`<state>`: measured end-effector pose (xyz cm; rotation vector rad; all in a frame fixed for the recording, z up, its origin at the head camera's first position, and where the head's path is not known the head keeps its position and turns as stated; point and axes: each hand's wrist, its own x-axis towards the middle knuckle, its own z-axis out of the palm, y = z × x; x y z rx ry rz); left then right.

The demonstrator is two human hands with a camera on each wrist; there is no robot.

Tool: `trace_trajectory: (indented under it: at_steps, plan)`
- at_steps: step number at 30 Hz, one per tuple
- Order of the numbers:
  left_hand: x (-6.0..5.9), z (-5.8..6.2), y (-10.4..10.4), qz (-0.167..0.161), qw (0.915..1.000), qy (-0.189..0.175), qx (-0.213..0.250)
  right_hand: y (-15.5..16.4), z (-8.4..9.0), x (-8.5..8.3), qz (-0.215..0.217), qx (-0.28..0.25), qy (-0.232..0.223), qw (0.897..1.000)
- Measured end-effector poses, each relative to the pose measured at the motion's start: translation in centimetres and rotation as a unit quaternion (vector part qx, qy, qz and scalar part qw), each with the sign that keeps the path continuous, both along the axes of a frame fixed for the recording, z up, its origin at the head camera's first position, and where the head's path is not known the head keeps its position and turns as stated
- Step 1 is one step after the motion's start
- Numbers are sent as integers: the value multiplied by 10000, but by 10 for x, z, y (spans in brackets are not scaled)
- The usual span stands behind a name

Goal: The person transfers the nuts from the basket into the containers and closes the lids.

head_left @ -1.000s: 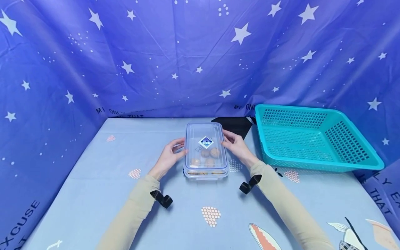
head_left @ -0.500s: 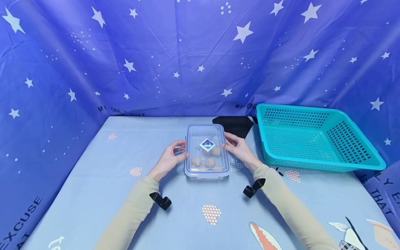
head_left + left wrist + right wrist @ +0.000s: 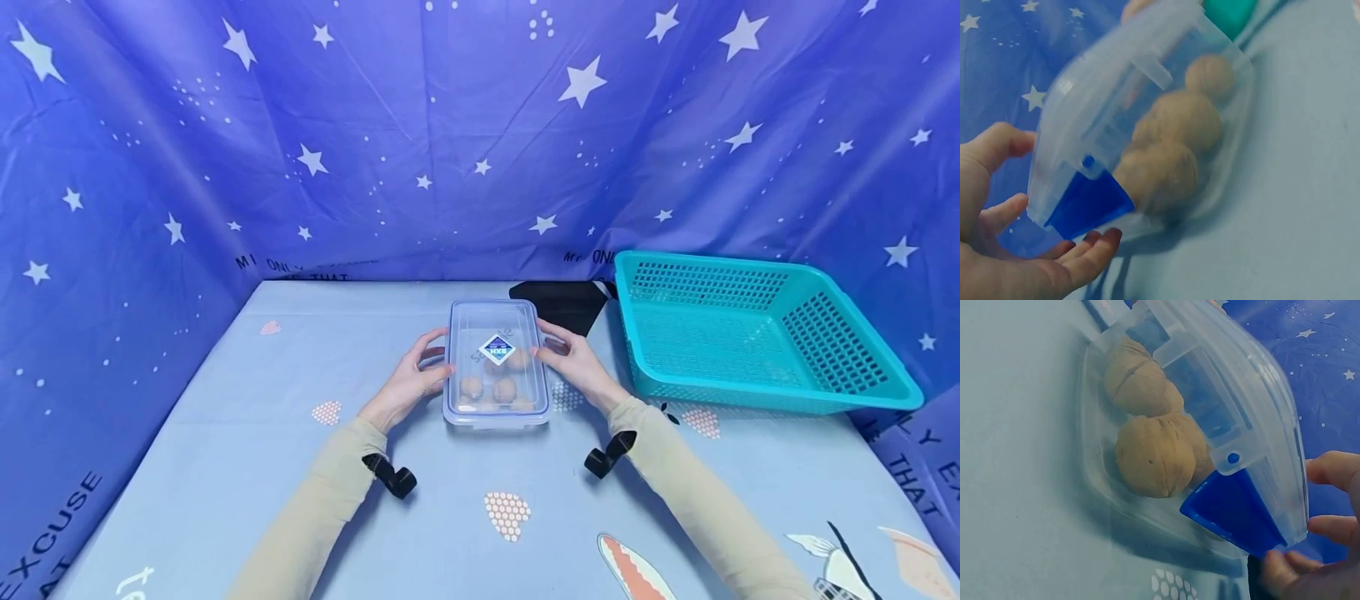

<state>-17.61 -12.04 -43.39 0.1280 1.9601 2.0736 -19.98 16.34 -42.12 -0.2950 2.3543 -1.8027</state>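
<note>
while the clear lidded box [image 3: 496, 364] sits flat on the blue tablecloth [image 3: 225, 433] at centre, i log several walnuts [image 3: 505, 388] inside, bunched toward its 6 o'clock end. left hand [image 3: 408, 385] at the box's 9 o'clock, fingers curled on the blue side latch [image 3: 1088, 203]; right hand [image 3: 576, 362] at 3 o'clock, fingertips grasping the opposite latch [image 3: 1232, 512]. both hands grip the box. teal basket [image 3: 825, 392] at 3 o'clock, well apart. black cloth [image 3: 562, 300] lies at 12 o'clock, just behind the box.
</note>
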Motion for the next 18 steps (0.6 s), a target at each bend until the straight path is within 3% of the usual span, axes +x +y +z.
trace_trajectory:
  at_steps: [2, 8, 18]
  plan:
    - [-1, 0, 2, 64, 9996, -143, 220, 2, -1, 1, 58, 145, -42, 9999]
    - [-7, 0, 4, 234, 9990, -130, 370, 3, -2, 1, 167, 23, -171, 9997]
    - [-18, 0, 7, 270, 9975, -226, 608, -2, -4, -13, -106, -448, -483, 9978]
